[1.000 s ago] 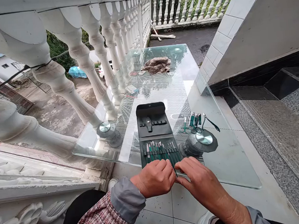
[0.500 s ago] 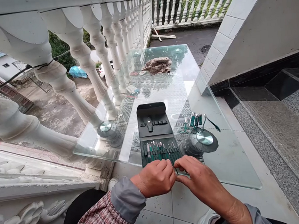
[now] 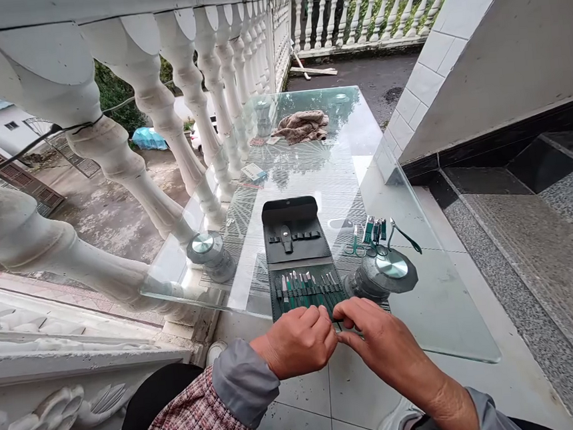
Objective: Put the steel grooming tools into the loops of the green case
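Note:
A black manicure case (image 3: 298, 254) lies unfolded on the glass table, with several slim steel and green tools (image 3: 305, 288) tucked under the elastic loops of its near half. Over its near edge, my left hand (image 3: 300, 341) is closed in a fist, fingertips turned toward the right. My right hand (image 3: 377, 334) meets it from the right, thumb and fingers curled in a pinch at the left fingertips. Whatever the two hands hold is hidden or too small to name. Right of the case lie scissors (image 3: 355, 246), nail clippers (image 3: 369, 229) and green-handled nippers (image 3: 403, 235).
The glass table (image 3: 456, 314) rests on round metal-capped supports (image 3: 391, 265). Farther back are a crumpled brown cloth (image 3: 301, 126) and a small card (image 3: 253, 172). A white balustrade (image 3: 148, 120) runs along the left; stone steps (image 3: 518, 221) rise at the right.
Both hands stay in nearly the same place; the right hand has shifted very slightly. The case and tools have not moved.

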A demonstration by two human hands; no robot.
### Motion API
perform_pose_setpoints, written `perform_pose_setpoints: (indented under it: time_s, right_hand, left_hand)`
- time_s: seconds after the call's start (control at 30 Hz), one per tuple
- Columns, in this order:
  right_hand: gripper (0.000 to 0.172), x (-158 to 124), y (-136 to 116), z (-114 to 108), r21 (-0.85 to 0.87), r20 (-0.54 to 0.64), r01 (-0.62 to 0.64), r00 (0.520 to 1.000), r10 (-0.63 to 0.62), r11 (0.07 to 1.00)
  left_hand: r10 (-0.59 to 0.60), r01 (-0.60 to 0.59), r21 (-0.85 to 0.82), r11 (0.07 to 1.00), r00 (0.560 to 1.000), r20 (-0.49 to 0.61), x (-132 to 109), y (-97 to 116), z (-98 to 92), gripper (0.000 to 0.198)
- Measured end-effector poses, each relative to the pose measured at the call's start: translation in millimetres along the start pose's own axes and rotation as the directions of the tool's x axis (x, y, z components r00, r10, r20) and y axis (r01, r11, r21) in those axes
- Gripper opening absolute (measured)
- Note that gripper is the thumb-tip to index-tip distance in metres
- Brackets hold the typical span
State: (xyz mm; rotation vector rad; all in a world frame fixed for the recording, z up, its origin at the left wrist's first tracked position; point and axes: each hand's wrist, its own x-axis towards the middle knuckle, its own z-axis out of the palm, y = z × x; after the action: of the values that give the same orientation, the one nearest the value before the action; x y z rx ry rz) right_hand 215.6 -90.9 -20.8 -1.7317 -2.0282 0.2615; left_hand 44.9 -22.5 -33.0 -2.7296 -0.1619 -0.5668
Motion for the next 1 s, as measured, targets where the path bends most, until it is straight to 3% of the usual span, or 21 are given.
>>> perform_pose_setpoints:
  time_s: [0.17, 0.47, 0.8, 1.0]
  right_hand:
    - [0.01, 2.3, 2.4, 7.1, -0.049, -0.064, -0.001, 0.998, -0.002, 0.999]
    - [0.012, 4.2, 4.7, -0.1, -0.001, 0.01, 0.038, 0.999, -0.038, 0.999]
    - [0.012, 12.2, 0.8, -0.7, 0.092, 0.06, -0.16, 0.986, 0.155, 0.983]
    - [0.01, 13.3, 1.3, -3.0, 0.118, 0.137, -0.182, 0.977, 0.165, 0.976]
  left_hand:
    - [-0.007, 0.007, 0.007, 1.0, 1.0, 0.007, 0.0, -0.9, -1.4, 0.02]
    - [-0.012, 0.013, -0.012, 1.0, 0.997, 0.083, 0.6, -0.5, -2.4, 0.019]
    - [-0.039, 0.039, -0.002, 0.999, 0.998, -0.039, 3.1, -0.1, -2.2, 0.014]
    - [-0.052, 0.052, 0.0, 0.999, 0.998, -0.032, 3.7, -0.4, -2.9, 0.013]
